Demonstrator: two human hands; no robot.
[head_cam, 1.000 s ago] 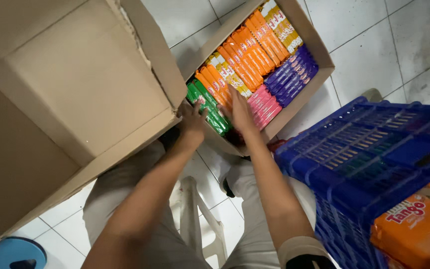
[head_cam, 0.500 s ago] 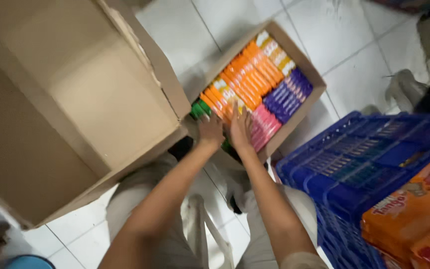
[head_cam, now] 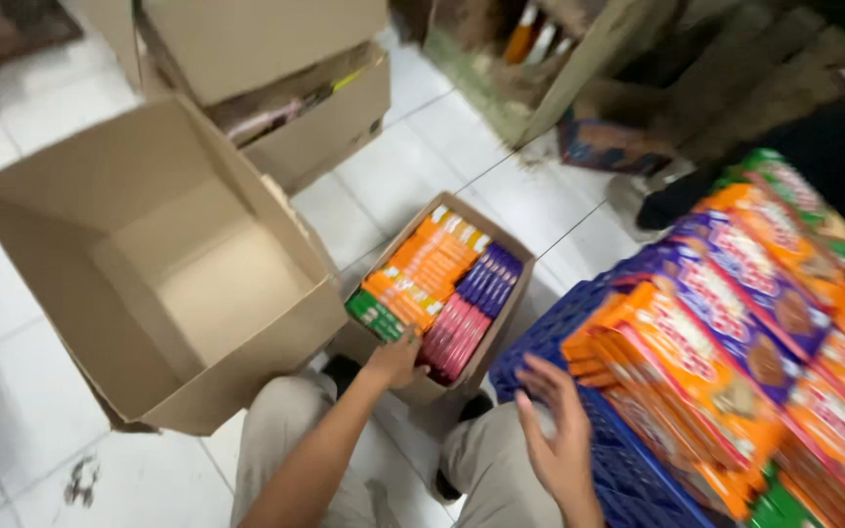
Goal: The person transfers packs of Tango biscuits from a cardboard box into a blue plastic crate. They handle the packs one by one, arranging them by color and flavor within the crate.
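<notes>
A small open cardboard box (head_cam: 520, 262) on the white tiled floor holds rows of orange, purple, pink and green snack packets (head_cam: 437, 288). My left hand (head_cam: 395, 360) rests on the box's near edge, touching the green and pink packets. My right hand (head_cam: 555, 430) hovers open, palm up, above my right knee, beside a blue plastic crate (head_cam: 550, 342). It holds nothing.
A large empty cardboard box (head_cam: 163, 264) lies open at the left. Two more cartons (head_cam: 305, 108) stand behind it. Stacked orange and purple biscuit packs (head_cam: 735, 332) pile on the blue crate at the right. A wooden shelf base (head_cam: 530, 68) is at the back.
The view has pulled back and tilted up. My right hand has left the small box and moved back toward the crate, open. My left hand stays at the box's near edge.
</notes>
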